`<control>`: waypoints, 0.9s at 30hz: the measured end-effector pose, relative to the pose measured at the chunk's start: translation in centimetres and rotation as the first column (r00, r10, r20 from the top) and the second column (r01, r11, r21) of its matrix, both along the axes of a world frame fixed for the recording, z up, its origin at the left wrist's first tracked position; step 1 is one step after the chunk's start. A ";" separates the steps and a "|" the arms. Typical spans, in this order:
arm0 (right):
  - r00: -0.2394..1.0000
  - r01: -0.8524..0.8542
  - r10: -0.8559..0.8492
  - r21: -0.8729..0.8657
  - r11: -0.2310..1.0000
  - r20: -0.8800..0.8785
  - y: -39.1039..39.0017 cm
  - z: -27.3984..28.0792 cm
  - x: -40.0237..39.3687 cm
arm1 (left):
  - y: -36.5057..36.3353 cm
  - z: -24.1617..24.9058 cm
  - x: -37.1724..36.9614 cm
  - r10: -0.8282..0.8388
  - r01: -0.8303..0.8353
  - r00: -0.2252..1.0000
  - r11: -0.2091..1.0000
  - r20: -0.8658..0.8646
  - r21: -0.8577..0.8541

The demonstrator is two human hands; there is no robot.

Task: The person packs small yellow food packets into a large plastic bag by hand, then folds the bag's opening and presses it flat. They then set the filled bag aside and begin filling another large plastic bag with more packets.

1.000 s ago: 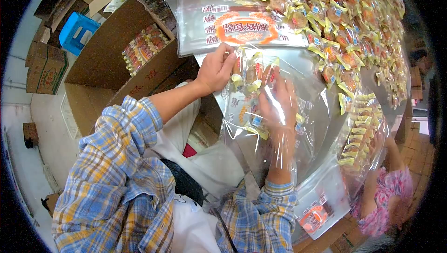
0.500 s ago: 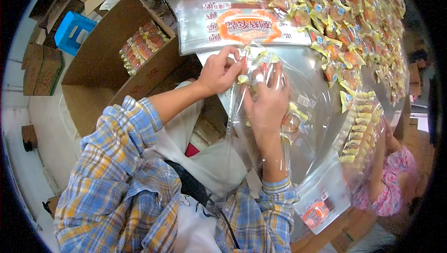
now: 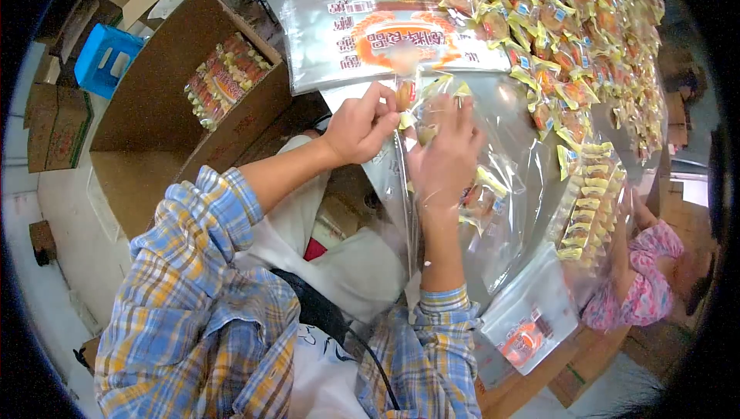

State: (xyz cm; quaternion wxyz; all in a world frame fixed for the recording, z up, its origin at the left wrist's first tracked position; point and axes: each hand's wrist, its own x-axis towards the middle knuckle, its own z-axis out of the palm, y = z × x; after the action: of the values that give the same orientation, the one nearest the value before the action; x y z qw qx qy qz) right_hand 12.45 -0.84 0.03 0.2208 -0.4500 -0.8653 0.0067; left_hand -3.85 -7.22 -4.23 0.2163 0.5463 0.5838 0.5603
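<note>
Left hand (image 3: pixel 358 127) pinched the mouth of the clear bag (image 3: pixel 493 188) at table edge; right hand (image 3: pixel 443 158) gripped snack packs (image 3: pixel 482 197) w/ bag. Only a few packs in; big pile (image 3: pixel 586 33) on the table (image 3: pixel 509 122) left to pack.

A food-packing workshop: wrapped snacks (image 3: pixel 570 41) heaped on the table (image 3: pixel 516 141), filled cardboard cartons (image 3: pixel 177 103) beside it.

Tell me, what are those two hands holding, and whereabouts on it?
Both grip a clear plastic bag at its open top edge. The left hand pinches the rim; the right hand presses small wrapped snacks through the film.
</note>
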 end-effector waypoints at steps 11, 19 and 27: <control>0.940 -0.221 0.107 -0.339 0.914 -0.323 0.7 1.8 5.4 | 0.6 0.4 0.1 0.080 -0.082 0.996 0.996 -0.048 -0.040; 0.850 -0.087 -0.166 -0.443 0.892 -0.500 0.6 0.9 3.5 | 0.6 0.5 0.2 0.094 -0.095 0.995 0.995 -0.022 -0.042; 0.912 -0.178 0.120 -0.117 0.977 -0.393 1.0 -0.1 3.8 | 0.7 0.5 0.2 0.096 -0.098 0.995 0.994 -0.040 -0.042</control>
State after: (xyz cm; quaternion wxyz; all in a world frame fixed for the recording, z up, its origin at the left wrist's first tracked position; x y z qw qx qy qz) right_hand 16.25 0.21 -0.10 0.3501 -0.3878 -0.8342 0.1765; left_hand -3.66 -6.53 -3.70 0.1897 0.5227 0.6259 0.5468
